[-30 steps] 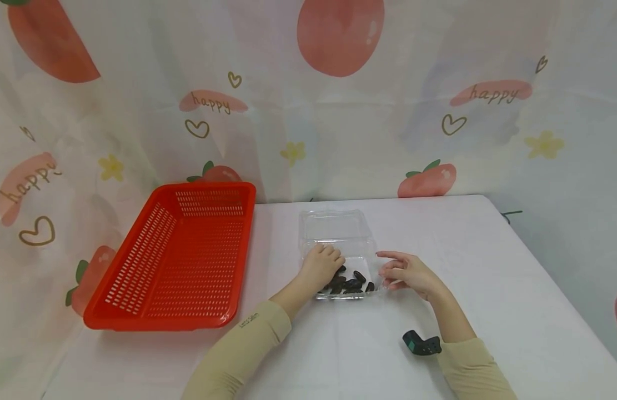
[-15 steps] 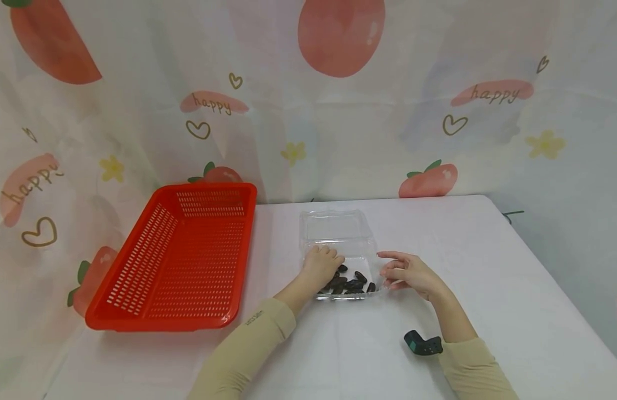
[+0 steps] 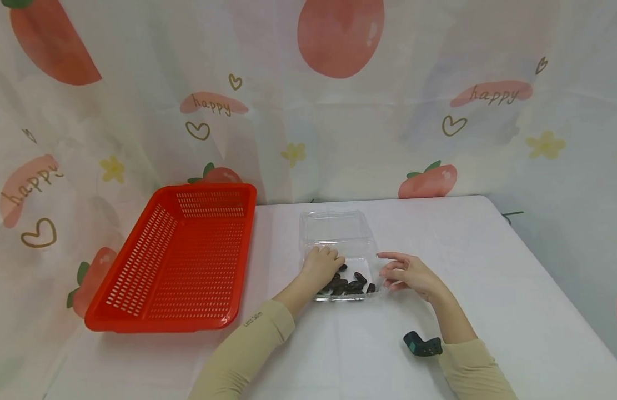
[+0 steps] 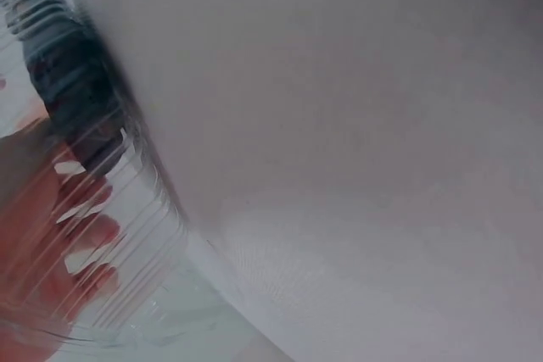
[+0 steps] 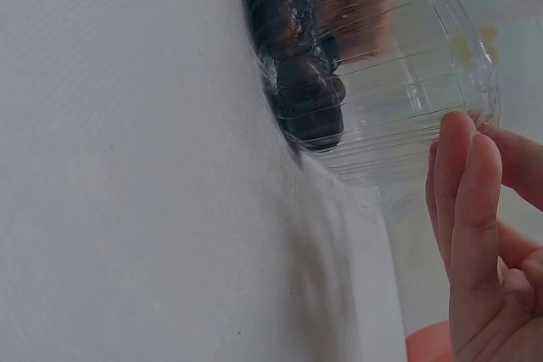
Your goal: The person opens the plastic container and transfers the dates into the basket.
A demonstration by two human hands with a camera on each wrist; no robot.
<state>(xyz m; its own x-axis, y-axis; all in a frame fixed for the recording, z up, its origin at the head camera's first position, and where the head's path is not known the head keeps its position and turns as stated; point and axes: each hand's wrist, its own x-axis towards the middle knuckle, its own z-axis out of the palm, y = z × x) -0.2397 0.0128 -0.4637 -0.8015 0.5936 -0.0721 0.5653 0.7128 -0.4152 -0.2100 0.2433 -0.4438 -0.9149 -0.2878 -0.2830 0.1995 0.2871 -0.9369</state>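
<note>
A clear plastic clamshell box lies on the table with its lid raised. Several dark, wrinkled dates lie in its base. The left hand is in the box's left side, among the dates; through the clear wall its fingertips appear spread, pointing down, with no date at their tips. At the box's right side is the right hand, index finger extended and the other fingers loosely bent. In the right wrist view, straight fingers touch the box's rim. Part of the date pile is hidden by the left hand.
Left of the box stands a red perforated plastic basket. A small black device lies beside the right sleeve. The white-covered table meets a patterned cloth backdrop behind.
</note>
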